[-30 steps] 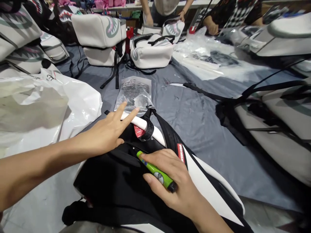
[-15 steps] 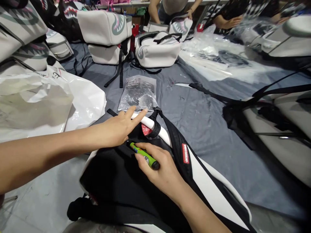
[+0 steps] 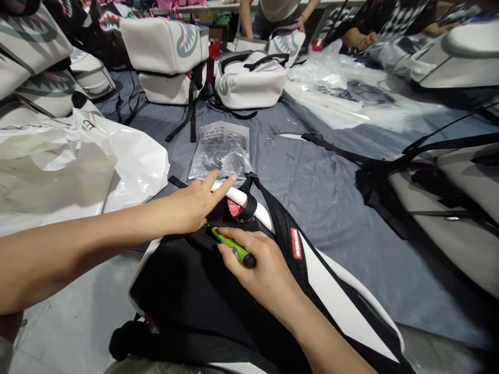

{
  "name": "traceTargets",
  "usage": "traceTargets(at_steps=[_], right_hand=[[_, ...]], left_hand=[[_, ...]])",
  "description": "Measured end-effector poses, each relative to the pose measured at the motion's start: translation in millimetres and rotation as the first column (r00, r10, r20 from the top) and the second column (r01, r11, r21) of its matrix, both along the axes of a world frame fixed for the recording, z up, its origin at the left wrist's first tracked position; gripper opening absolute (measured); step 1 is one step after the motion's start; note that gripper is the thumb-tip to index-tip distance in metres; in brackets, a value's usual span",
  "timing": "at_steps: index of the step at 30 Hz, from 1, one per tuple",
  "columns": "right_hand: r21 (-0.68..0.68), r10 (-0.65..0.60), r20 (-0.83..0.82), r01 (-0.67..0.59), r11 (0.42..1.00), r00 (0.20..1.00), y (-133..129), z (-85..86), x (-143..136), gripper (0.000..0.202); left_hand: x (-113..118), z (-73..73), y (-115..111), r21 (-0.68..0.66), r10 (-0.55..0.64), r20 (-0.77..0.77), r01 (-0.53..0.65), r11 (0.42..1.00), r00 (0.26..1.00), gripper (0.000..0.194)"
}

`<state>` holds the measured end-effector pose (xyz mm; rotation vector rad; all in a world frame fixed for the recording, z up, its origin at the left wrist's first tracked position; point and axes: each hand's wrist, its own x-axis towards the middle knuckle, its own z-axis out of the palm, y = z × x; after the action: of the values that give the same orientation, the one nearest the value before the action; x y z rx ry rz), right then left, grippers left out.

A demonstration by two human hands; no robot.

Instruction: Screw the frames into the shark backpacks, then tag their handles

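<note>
A black and white backpack [image 3: 187, 296] lies in front of me with its black padded side up. My left hand [image 3: 195, 205] rests across its top by the white handle [image 3: 236, 196], fingers spread and stretched out. In my right hand [image 3: 259, 259] is a slim green pen-shaped tool [image 3: 234, 248] with a black end. Its thin dark tip points at the black fabric just under my left hand; I cannot make out whether it touches. A red label [image 3: 296, 243] is sewn on the shoulder strap. A red tag [image 3: 234, 208] shows beneath the handle.
Beyond the backpack lies a clear plastic packet [image 3: 221, 148]. White plastic bags [image 3: 136, 161] are at left, clear plastic sheets [image 3: 339, 88] at the far right. More white backpacks [image 3: 166, 47] stand behind, another [image 3: 436, 208] at right. Other people's hands work at the back.
Both hands stay at nearly the same place on the backpack. The green tool has tilted slightly. The view has shifted a little.
</note>
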<state>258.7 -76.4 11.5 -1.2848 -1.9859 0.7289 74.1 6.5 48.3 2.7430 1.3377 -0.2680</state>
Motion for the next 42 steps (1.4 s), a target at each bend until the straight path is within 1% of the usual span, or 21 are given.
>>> traceTargets(at_steps=[2, 7, 12, 15, 17, 19, 21, 26, 29, 31, 35, 38, 42], right_hand=[[-0.017, -0.014, -0.007, 0.013, 1.0, 1.0, 2, 0.7, -1, 0.024], [-0.158, -0.025, -0.041, 0.018, 0.987, 0.999, 6, 3.3, 0, 0.021], [-0.213, -0.022, -0.117, -0.003, 0.977, 0.993, 10, 1.5, 0, 0.023], [-0.216, -0.043, -0.128, 0.014, 0.976, 0.991, 11, 0.0, -1, 0.024], [-0.229, -0.036, -0.138, 0.003, 0.973, 0.99, 11, 0.2, -2, 0.024], [-0.232, -0.036, -0.124, 0.006, 0.973, 0.992, 11, 1.1, -2, 0.024], [-0.211, -0.058, -0.102, 0.035, 0.977, 0.993, 10, 1.9, -1, 0.024], [-0.2, -0.072, -0.112, 0.048, 0.979, 0.991, 7, 1.2, -1, 0.024], [-0.187, -0.099, -0.114, 0.077, 0.979, 0.988, 6, -0.2, -2, 0.024], [-0.19, -0.088, -0.117, 0.064, 0.98, 0.989, 6, -0.3, -3, 0.024], [-0.199, -0.096, -0.104, 0.074, 0.977, 0.99, 6, 2.8, -3, 0.024], [-0.234, -0.069, -0.084, 0.048, 0.971, 0.994, 7, 5.7, -2, 0.025], [-0.2, -0.087, -0.048, 0.076, 0.977, 0.995, 6, 6.3, -1, 0.025]], left_hand=[[0, -2.3, 2, -0.006, 0.0, 0.017, 0.001, 1.0, 1.0, 0.113], [-2, -8.5, 5, 0.003, -0.018, 0.069, 0.018, 1.0, 0.997, 0.112], [-1, -8.1, 7, -0.032, -0.019, 0.073, 0.022, 0.999, 0.997, 0.109], [0, -7.1, 8, -0.052, -0.022, 0.077, 0.026, 0.998, 0.997, 0.106], [1, -6.3, 8, -0.068, -0.011, 0.065, 0.016, 0.998, 0.998, 0.105], [2, -5.3, 9, -0.093, 0.005, 0.042, -0.001, 0.996, 0.999, 0.105], [4, -4.1, 9, -0.111, 0.012, 0.026, -0.009, 0.994, 1.0, 0.105], [4, -2.6, 9, -0.111, 0.018, 0.017, -0.016, 0.994, 1.0, 0.105], [2, -4.8, 9, -0.094, 0.007, 0.045, -0.003, 0.996, 0.999, 0.106], [1, -6.8, 9, -0.081, 0.003, 0.06, 0.002, 0.997, 0.998, 0.105], [1, -8.0, 9, -0.097, 0.007, 0.057, -0.001, 0.995, 0.998, 0.105], [2, -6.7, 8, -0.108, 0.016, 0.04, -0.011, 0.994, 0.999, 0.104], [1, -7.0, 8, -0.114, 0.008, 0.045, -0.003, 0.994, 0.999, 0.104]])
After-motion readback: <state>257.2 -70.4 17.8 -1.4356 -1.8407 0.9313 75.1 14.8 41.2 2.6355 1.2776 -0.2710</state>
